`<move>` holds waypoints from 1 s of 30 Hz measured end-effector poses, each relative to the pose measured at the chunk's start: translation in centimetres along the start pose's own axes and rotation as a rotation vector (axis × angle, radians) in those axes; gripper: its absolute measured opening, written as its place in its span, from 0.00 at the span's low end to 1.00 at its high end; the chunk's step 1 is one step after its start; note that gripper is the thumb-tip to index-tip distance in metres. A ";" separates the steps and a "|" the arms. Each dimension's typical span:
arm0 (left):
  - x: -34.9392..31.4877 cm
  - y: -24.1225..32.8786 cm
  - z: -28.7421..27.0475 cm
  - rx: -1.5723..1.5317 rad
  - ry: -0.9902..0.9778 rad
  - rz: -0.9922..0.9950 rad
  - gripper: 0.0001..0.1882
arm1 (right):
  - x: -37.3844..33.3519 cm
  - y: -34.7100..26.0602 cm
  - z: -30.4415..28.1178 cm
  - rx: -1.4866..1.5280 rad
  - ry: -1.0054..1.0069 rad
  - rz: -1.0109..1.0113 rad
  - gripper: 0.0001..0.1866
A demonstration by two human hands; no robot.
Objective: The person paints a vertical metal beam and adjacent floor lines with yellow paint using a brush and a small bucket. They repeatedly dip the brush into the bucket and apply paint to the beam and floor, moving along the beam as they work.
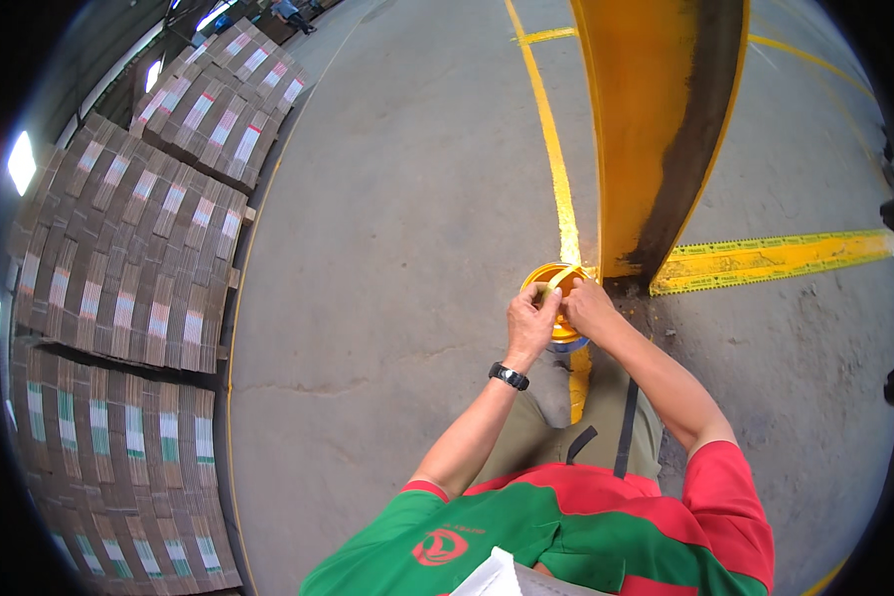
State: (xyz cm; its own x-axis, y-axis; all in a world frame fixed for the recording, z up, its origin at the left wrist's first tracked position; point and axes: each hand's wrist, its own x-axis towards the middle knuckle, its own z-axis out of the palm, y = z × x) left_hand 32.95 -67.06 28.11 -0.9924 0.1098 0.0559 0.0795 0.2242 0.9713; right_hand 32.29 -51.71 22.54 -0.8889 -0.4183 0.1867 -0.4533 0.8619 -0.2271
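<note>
Both my hands meet over an open paint bucket [536,279] with yellow paint on its inside and a blue lower part. A narrow yellow strip of tape [564,275] arches between my fingers. My left hand [530,320], with a black watch on its wrist, pinches one end of it. My right hand [592,308] is closed at the strip's other end, its fingertips partly hidden. The bucket stands on the floor between my knees and the foot of a steel column [641,129], which is painted yellow-orange with a dark unpainted band.
A yellow floor line [551,149] runs away beyond the bucket. Right of the column lies a yellow stripe [785,258] edged with printed tape. Tall stacks of flat cardboard [129,248] on pallets line the left. A person [293,15] is far off at the top.
</note>
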 end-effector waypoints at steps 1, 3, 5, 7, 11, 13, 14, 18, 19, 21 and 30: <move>-0.1 0.3 0.0 0.046 -0.009 -0.033 0.11 | -0.3 -0.2 0.2 -0.030 0.072 0.020 0.10; 0.0 0.5 -0.1 0.030 -0.050 0.022 0.10 | -0.8 -0.5 0.2 -0.104 0.034 0.122 0.09; -0.3 0.3 -0.1 -0.021 -0.092 0.019 0.10 | -1.6 -0.8 -0.5 -0.016 0.043 0.160 0.08; 0.2 0.4 -0.5 0.098 -0.120 -0.076 0.10 | -2.7 -1.1 -2.0 -0.084 0.025 0.098 0.07; -0.2 1.3 -0.3 -0.066 -0.073 0.076 0.12 | -5.8 -2.6 -6.7 0.143 0.077 0.285 0.08; 0.0 2.2 -0.1 -0.076 -0.066 0.082 0.11 | -7.3 -3.2 -9.0 0.219 0.133 0.390 0.10; -0.1 2.4 -0.1 -0.073 -0.060 0.089 0.11 | -8.2 -3.5 -9.7 0.251 0.173 0.418 0.10; -0.3 3.1 0.0 -0.097 -0.073 0.078 0.11 | -11.1 -3.6 -10.0 0.525 0.396 0.638 0.13; -0.2 3.2 0.1 -0.109 -0.071 0.080 0.11 | -11.6 -3.3 -9.6 0.622 0.493 0.694 0.13; -0.1 3.4 0.2 -0.123 -0.067 0.087 0.11 | -12.3 -2.9 -8.3 1.013 0.542 0.864 0.15; 0.3 4.5 -0.1 -0.055 -0.081 0.058 0.12 | -12.5 -2.2 -5.6 1.854 0.731 1.266 0.10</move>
State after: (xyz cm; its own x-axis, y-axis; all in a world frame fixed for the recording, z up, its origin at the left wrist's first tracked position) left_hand 32.99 -66.15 32.55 -0.9753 0.1990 0.0954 0.1288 0.1621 0.9783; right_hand 44.76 -46.75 26.04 -0.6988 0.3955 -0.5960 0.1582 -0.7271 -0.6680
